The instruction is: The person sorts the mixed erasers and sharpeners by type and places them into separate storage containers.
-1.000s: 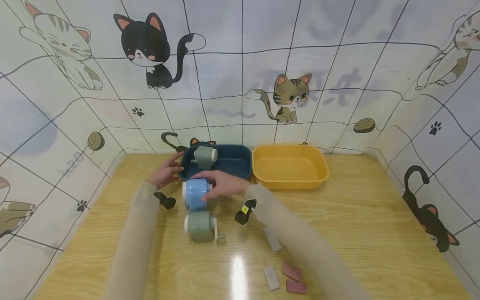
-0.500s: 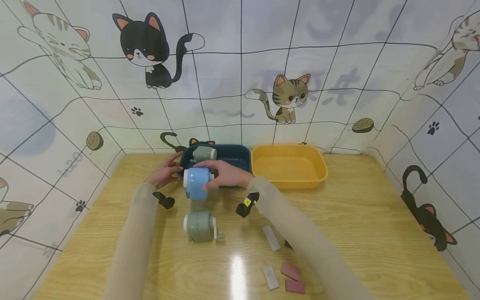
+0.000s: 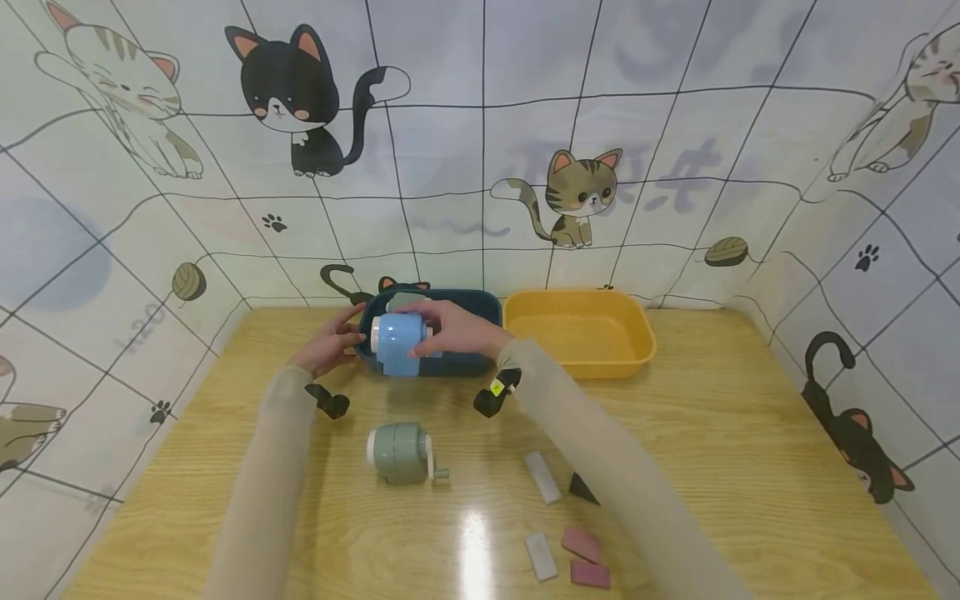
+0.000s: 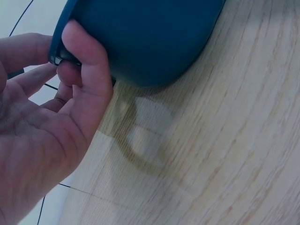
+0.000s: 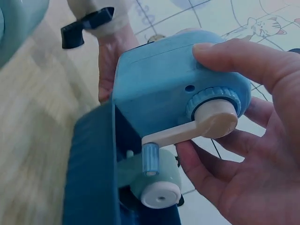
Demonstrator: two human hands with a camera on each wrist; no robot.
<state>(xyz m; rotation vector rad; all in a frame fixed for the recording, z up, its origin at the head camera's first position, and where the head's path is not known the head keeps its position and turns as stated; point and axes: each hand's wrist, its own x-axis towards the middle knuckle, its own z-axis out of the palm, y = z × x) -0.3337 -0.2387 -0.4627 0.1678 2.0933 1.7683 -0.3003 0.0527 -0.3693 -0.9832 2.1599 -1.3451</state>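
Note:
My right hand (image 3: pixel 461 330) grips a blue crank pencil sharpener (image 3: pixel 401 340) over the dark blue bin (image 3: pixel 483 337). In the right wrist view, its pale crank (image 5: pixel 176 133) points toward the bin, and the thumb and fingers lie on opposite sides of the body. A green pencil sharpener (image 5: pixel 161 183) lies inside the bin, partly hidden by the blue one in the head view. At the bin's left end, my left hand (image 4: pixel 56 108) pinches the rim between thumb and fingers. Another green pencil sharpener (image 3: pixel 402 453) lies on the table nearer to me.
A yellow bin (image 3: pixel 581 367) stands right of the dark blue one, against the cat-patterned wall. White erasers (image 3: pixel 542 477), pink erasers (image 3: pixel 590 573) and a dark piece (image 3: pixel 582 488) partly under the right sleeve lie on the wooden table (image 3: pixel 750 467).
My right hand has lifted the blue pencil sharpener from near the table up and away from me, over the dark blue bin. My left hand has stayed on the rim.

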